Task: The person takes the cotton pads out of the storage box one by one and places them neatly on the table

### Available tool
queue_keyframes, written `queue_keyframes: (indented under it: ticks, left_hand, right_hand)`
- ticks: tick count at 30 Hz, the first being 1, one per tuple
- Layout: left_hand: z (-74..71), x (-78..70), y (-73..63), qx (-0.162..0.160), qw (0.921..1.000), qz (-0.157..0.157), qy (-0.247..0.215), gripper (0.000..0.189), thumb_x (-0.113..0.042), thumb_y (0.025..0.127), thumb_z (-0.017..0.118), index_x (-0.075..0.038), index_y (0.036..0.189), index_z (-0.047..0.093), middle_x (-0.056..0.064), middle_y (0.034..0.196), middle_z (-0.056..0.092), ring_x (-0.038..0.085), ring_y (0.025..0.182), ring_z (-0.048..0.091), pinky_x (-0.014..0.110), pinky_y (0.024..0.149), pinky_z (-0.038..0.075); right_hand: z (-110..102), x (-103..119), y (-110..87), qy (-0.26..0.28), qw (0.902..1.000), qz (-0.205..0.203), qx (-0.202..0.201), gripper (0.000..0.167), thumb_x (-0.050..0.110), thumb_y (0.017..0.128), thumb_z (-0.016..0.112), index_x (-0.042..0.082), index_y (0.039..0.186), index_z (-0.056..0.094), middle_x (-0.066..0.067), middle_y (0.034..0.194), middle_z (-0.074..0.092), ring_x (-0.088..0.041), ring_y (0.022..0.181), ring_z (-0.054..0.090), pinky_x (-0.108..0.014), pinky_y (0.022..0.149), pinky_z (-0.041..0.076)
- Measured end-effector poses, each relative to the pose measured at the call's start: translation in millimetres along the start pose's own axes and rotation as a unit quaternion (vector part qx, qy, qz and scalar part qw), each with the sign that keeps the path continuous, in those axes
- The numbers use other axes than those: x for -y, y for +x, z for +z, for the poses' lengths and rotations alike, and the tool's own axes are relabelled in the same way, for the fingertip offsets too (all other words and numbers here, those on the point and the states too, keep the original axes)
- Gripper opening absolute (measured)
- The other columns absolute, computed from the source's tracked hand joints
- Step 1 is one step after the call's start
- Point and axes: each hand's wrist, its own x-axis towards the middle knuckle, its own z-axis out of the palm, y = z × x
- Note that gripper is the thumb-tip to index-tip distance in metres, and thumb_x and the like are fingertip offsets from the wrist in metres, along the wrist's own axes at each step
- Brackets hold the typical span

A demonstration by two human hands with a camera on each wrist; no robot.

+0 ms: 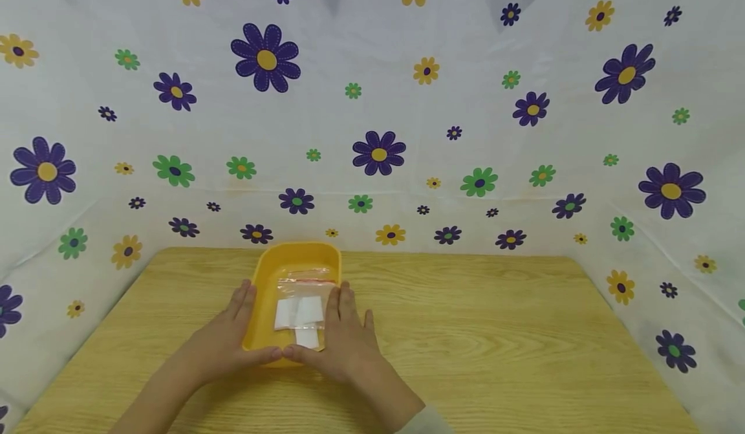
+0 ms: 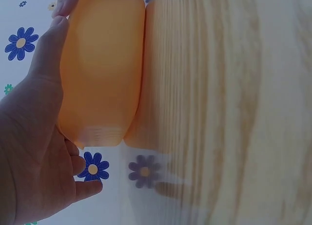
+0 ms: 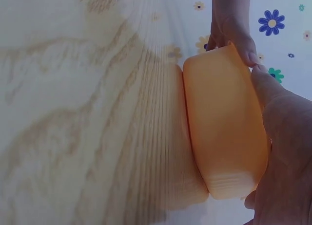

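Observation:
A yellow plastic tray (image 1: 264,292) stands on the wooden table, left of the middle. Inside it lies a clear zip bag (image 1: 305,288) with a red seal line, and white flat pieces (image 1: 306,311) show in or under the bag. My left hand (image 1: 226,337) holds the near left corner, fingers along the left side and thumb on the near rim. At the near right corner my right hand (image 1: 346,340) holds the tray the same way. The two thumb tips meet at the near rim. Both wrist views show the tray's outer wall (image 2: 102,64) down on the tabletop.
The wood-grain table (image 1: 477,330) extends to both sides of the tray. Behind it and at its sides hangs a white sheet (image 1: 326,117) printed with purple, yellow and green flowers. The tray's far end is near the table's back edge.

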Motion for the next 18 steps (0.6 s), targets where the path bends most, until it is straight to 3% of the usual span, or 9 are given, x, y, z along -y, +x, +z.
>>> queue_keyframes:
  ticks: [18]
  left_hand:
    - [2.7, -14.7, 6.5, -0.003, 0.9999, 0.004, -0.013, 0.13, -0.082, 0.077, 0.058, 0.008, 0.156, 0.01, 0.029, 0.164, 0.004, 0.052, 0.145, 0.021, 0.064, 0.11, 0.034]
  right_hand:
    - [-4.0, -12.7, -2.3, 0.027, 0.9996, 0.011, -0.006, 0.134, 0.096, 0.069, 0.041, 0.006, 0.161, 0.006, -0.014, 0.168, -0.005, -0.028, 0.155, 0.006, -0.062, 0.121, 0.011]
